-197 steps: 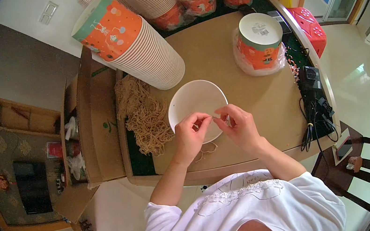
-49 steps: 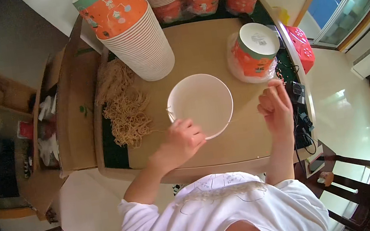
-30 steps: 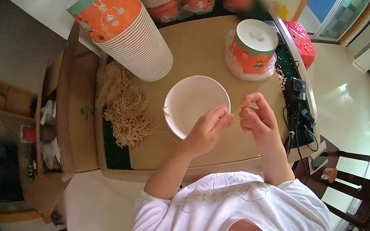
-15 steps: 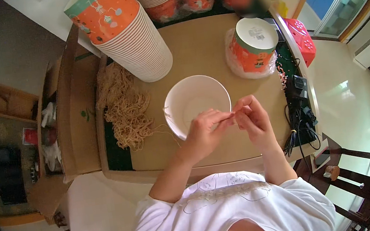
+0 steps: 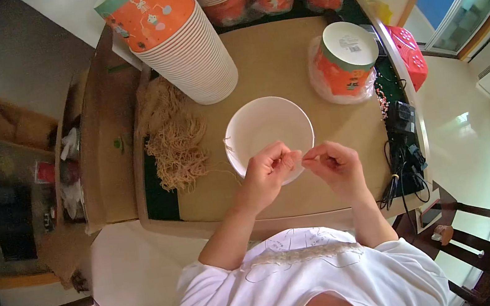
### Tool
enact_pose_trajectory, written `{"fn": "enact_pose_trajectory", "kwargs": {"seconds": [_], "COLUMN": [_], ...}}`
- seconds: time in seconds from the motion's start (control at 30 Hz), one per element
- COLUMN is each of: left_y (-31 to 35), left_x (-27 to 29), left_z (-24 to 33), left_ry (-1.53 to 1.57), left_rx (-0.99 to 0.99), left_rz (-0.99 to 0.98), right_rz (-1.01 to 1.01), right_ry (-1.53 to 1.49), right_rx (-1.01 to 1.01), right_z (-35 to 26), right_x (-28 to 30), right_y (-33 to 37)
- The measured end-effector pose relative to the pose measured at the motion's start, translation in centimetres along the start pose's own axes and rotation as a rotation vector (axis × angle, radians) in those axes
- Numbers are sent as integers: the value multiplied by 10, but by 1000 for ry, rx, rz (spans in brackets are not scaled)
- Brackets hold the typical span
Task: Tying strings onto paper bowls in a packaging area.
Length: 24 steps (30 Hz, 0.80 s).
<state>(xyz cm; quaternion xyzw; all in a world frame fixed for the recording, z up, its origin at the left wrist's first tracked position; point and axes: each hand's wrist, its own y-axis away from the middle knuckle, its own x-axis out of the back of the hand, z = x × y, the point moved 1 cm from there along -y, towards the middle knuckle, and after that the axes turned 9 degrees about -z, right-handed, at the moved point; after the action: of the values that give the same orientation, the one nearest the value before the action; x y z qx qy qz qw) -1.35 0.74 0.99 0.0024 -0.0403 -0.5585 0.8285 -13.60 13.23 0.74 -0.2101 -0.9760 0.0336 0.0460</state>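
Note:
In front of me a white paper bucket [image 5: 258,127] stands with its open mouth up. A few thin strands of string hang over its left rim. My left hand [image 5: 266,176] is closed in a pinch at the bucket's near rim. Just to its right, my right hand [image 5: 338,171] pinches with thumb and forefinger, the two sets of fingertips slightly apart. What they hold, if anything, is too small to make out. A loose tangle of tan string [image 5: 179,150] lies left of the bucket, one strand trailing toward it.
A tall, tilted stack of orange-and-white paper buckets [image 5: 194,57] stands behind the string. One upside-down bucket [image 5: 349,66] in clear plastic sits at the right. Black cables with an adapter [image 5: 402,118] lie along the right edge. A cardboard box [image 5: 107,147] adjoins the table's left side.
My hands have drawn a little apart and their fingers have shifted, the right hand sitting lower. The whole scene has slid slightly to the right in view.

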Motion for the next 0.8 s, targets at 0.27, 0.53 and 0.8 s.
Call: {"fn": "enact_pose_trajectory", "kwargs": {"seconds": [0.27,0.53,0.8], "left_y": [-4,-8,-13], "left_x": [-9,-14,-35], "left_z": [2,-4,0], "left_ry": [-42,-131,-851], "left_rx": [-63,-147,-339], "left_rz": [-56,-11,238], "right_rz": [73,159,348], "right_ry": [-1,-7,-297], "right_rx": [7,-25,-29], "right_z": [1,1,51], "right_x": [0,-2,9], "right_y": [1,-1,-4]}}
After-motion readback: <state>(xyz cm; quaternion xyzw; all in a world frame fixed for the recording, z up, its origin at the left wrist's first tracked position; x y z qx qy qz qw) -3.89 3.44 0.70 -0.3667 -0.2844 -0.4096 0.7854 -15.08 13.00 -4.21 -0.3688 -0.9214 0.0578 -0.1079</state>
